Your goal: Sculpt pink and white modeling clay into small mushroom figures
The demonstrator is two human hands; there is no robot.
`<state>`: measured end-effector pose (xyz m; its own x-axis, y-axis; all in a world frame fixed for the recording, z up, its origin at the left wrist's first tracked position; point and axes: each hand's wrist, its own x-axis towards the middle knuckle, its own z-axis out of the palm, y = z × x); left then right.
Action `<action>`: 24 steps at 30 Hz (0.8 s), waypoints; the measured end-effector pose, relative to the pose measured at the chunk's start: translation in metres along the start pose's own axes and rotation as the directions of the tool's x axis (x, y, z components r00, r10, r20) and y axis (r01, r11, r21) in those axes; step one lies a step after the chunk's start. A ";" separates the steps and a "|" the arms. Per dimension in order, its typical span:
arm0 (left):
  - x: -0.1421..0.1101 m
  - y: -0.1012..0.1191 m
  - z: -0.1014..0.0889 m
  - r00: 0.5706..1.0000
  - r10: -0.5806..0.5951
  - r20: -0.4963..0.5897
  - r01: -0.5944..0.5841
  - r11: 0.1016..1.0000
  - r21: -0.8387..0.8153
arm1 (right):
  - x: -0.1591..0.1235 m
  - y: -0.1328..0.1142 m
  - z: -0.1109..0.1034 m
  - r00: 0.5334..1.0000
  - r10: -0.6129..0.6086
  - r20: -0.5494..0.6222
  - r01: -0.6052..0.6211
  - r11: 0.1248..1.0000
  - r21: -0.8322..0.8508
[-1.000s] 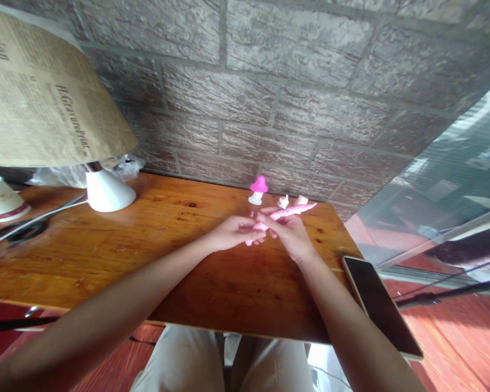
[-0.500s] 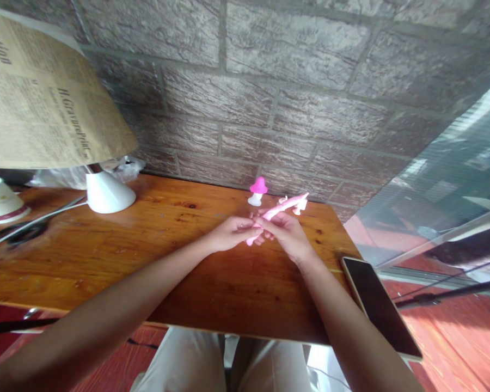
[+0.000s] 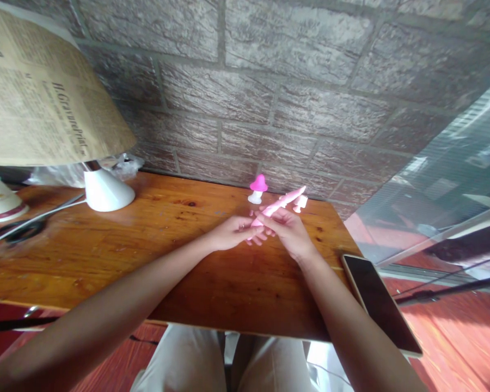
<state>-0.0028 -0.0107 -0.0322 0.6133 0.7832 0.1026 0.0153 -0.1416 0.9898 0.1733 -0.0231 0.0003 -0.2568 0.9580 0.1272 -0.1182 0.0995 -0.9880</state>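
A long pink roll (image 3: pixel 285 202), like soft modelling clay, slants up to the right between my hands above the table. Its lower end is pinched by my left hand (image 3: pixel 233 233), and part of that end is hidden behind the fingers. My right hand (image 3: pixel 291 233) grips the roll a little higher, thumb on top and fingers underneath. Just behind my hands a small mushroom figure (image 3: pixel 258 188) stands upright, with a bright pink cap and a white stem. Small pale pink pieces (image 3: pixel 300 203) are beside the roll's upper end, partly covered by it.
The wooden table (image 3: pixel 179 234) meets a grey brick wall (image 3: pixel 245 103). At left are a lamp (image 3: pixel 108 189) with a newsprint shade, a paper cup (image 3: pixel 0 200), black scissors (image 3: pixel 22 231) and plastic wrap (image 3: pixel 124 166). A phone (image 3: pixel 379 302) lies at the right edge, near a glass panel (image 3: pixel 445 163).
The pink roll has shifted slightly within my hands, and less of its lower end shows below the fingers. Both hands stay in nearly the same place.
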 end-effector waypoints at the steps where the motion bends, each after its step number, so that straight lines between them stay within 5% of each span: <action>1: 0.000 -0.001 0.000 1.000 0.003 -0.013 -0.003 1.000 0.003 | 0.000 0.000 0.000 1.000 0.004 0.002 -0.003 1.000 -0.013; 18: -0.001 -0.002 0.003 0.996 0.080 -0.035 -0.070 0.974 0.218 | -0.001 -0.002 -0.002 1.000 -0.014 0.015 0.016 0.995 -0.103; 24: -0.002 -0.001 0.005 0.997 0.065 -0.037 -0.058 0.985 0.162 | -0.003 -0.005 0.001 0.999 -0.010 0.041 0.014 0.994 -0.105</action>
<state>0.0003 -0.0154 -0.0336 0.5833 0.7942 0.1705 0.1070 -0.2831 0.9531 0.1741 -0.0262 0.0049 -0.2945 0.9452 0.1408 -0.0207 0.1409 -0.9898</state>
